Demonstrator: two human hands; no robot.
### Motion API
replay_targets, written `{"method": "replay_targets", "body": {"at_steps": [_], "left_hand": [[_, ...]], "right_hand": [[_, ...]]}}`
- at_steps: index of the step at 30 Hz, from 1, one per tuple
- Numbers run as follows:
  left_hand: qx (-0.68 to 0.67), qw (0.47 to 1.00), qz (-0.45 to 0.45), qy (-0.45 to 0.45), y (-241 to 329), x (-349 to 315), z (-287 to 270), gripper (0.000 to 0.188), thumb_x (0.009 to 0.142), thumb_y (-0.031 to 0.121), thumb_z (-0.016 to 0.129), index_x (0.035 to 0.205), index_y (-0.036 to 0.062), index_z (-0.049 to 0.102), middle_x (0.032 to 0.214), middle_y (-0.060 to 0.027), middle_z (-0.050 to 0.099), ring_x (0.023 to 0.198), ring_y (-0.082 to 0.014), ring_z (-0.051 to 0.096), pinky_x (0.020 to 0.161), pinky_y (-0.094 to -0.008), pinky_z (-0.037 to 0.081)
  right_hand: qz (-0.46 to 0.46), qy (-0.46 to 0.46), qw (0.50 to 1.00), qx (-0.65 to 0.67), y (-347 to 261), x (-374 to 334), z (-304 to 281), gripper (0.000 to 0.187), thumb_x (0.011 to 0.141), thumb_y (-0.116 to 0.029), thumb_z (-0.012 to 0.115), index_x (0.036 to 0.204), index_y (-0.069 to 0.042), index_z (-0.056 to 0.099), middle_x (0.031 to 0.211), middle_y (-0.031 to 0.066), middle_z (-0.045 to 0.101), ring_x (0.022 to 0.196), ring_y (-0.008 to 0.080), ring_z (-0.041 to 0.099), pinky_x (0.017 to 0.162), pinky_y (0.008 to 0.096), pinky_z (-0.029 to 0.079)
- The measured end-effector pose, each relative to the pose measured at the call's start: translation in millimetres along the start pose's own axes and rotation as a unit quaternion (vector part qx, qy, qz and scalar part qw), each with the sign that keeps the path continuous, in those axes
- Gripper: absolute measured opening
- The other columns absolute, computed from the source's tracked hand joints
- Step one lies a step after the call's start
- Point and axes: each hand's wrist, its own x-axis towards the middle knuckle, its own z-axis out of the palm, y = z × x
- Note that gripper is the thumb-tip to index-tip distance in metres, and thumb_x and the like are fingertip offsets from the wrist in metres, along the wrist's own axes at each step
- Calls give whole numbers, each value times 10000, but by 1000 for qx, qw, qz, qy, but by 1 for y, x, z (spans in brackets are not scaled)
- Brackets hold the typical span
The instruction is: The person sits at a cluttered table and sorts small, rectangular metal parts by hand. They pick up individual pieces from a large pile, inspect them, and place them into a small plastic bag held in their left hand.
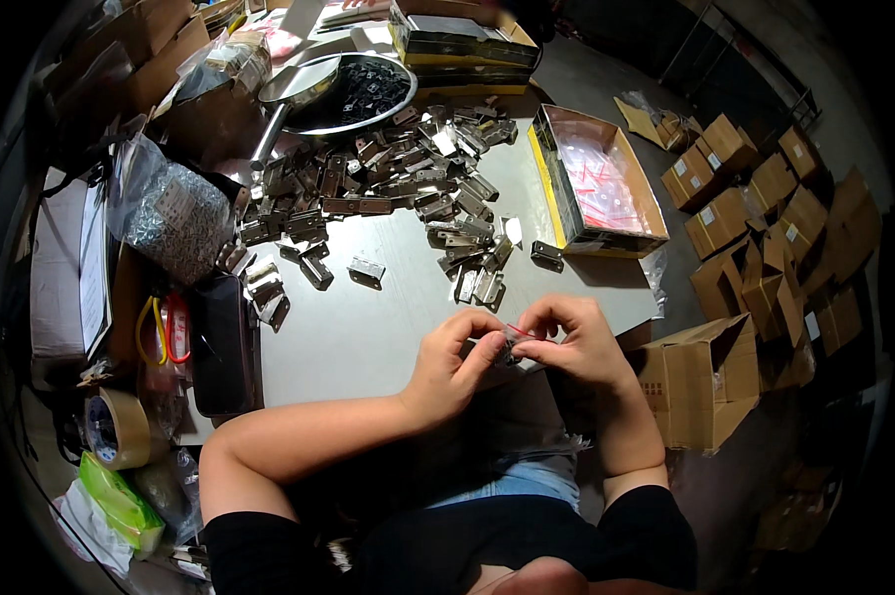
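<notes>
At the table's front edge, my left hand (450, 363) and my right hand (578, 343) pinch a small clear zip bag (508, 350) between them. A red line marks its mouth, and small dark pieces show inside, mostly hidden by my fingers. Both hands are closed, fingertips almost meeting. Beyond them lies a heap of shiny metal brackets (368, 183), spread across the table. One bracket (366, 272) sits apart in front of the heap, and a darker bracket (546, 255) rests near the open box (621, 241). Red-lined clear bags (598, 178) fill that box.
Behind the heap stands a metal bowl (318, 130) of black parts with a metal scoop (269, 139). Along the left are a bag of screws (179, 223), a dark phone (222, 347), yellow-and-red-handled scissors (160, 332) and tape (120, 426). Cartons (710, 382) cover the floor at right.
</notes>
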Motion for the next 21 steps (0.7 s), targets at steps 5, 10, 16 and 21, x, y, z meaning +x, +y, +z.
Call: {"method": "replay_targets", "body": {"at_steps": [5,10,16,21], "left_hand": [[88,993,75,4,2,2,-3,110,914,90,607,924,-18,589,856,-123,598,764,-225,587,697,-313,469],[117,987,113,7,1,1,-2,111,920,83,589,887,-20,563,825,-119,574,721,-230,559,672,-315,455],[62,996,60,4,-5,-1,0,102,955,93,554,910,3,542,831,-45,523,747,-131,491,694,-252,414],[-21,1000,-18,8,-6,-5,0,87,977,107,534,961,22,527,874,5,492,767,-78,452,701,-216,393]], "right_hand": [[-2,-9,1000,13,-1,4,11,207,794,-111,729,890,12,593,796,81,634,646,133,571,575,260,445],[-100,-27,992,-72,-1,4,15,150,833,-119,644,844,9,564,757,126,561,706,267,554,635,350,444],[-42,-14,997,-58,4,-22,-1,153,838,-128,626,806,-3,544,746,119,518,708,270,512,645,345,422],[46,55,997,-12,24,-71,-31,197,849,-141,669,775,-15,537,707,54,510,667,139,486,612,285,399]]}}
